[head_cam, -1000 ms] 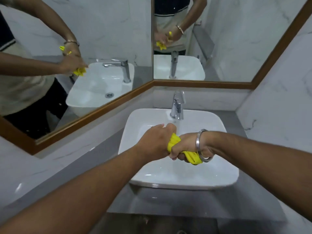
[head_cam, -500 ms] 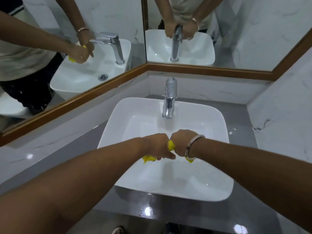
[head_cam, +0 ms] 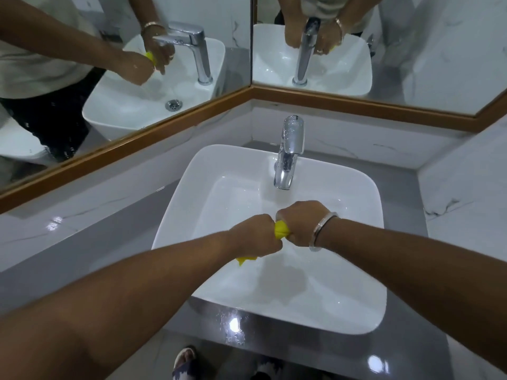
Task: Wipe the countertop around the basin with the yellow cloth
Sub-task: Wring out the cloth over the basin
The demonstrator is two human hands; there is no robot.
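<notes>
While both fists clench it, the yellow cloth (head_cam: 281, 229) hangs bunched over the white basin (head_cam: 356, 311).

At the left, a wood-framed mirror (head_cam: 82, 64) reflects the hands and the chrome tap, above a grey countertop (head_cam: 115, 242) with bright glints on it. Moving right, the left hand (head_cam: 253, 235) has its fingers curled tight round one end of the cloth, a yellow tail poking out beneath it. Its knuckles nearly meet those of the right hand (head_cam: 301, 223), likewise closed on the other end, a metal bangle (head_cam: 323, 229) at its wrist. Behind them stands the chrome tap (head_cam: 288, 154), near the basin's back rim. The countertop runs on to the marble wall (head_cam: 466, 193) at right.
</notes>
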